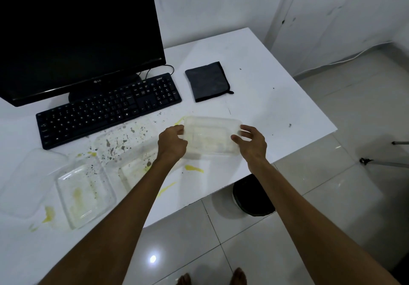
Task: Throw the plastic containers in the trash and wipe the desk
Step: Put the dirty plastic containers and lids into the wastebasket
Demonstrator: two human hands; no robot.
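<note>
Both our hands, left (172,143) and right (251,143), grip a clear plastic container (211,137) by its ends above the stained counter (254,98)

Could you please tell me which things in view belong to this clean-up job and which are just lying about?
Job: held container, left hand, right hand, second container, lid, folded cloth, trash bin, stained desk.
Lying about: monitor, keyboard.
</note>
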